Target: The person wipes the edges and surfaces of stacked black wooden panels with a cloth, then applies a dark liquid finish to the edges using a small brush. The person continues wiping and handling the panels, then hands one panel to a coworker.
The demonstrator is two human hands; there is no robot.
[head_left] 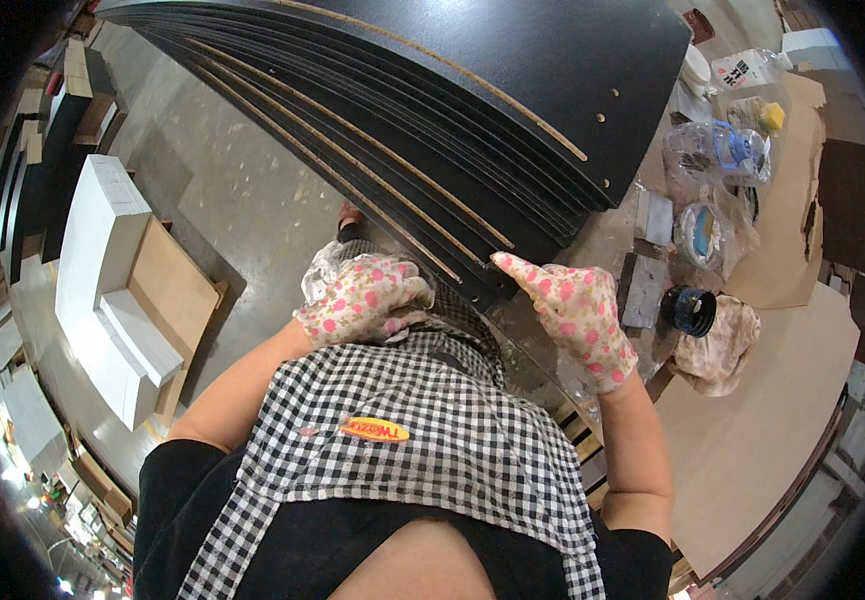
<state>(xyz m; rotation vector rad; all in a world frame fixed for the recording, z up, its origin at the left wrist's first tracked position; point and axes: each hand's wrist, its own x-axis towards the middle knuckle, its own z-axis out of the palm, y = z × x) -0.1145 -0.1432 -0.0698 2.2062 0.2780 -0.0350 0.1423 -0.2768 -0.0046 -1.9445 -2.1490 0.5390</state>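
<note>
My left hand (367, 298), in a white glove with pink flowers, is in front of my checked apron (432, 410). Its fingers are curled, and what they hold, if anything, is hidden. A pale bunched cloth (322, 273) shows just beyond that hand. My right hand (580, 318) wears a matching glove. Its index finger stretches out to the near corner of a black panel (482, 285), while the other fingers fold in. This panel is low in a fanned stack of black panels (532, 190); some edges show bare brown board.
On the right, a large plastic bottle (717, 148), a roll of tape (699, 235), a black round container (690, 311) and a crumpled rag (717, 345) lie around cardboard (787, 230). White panels (102, 270) are stacked on the left, above the concrete floor (202, 170).
</note>
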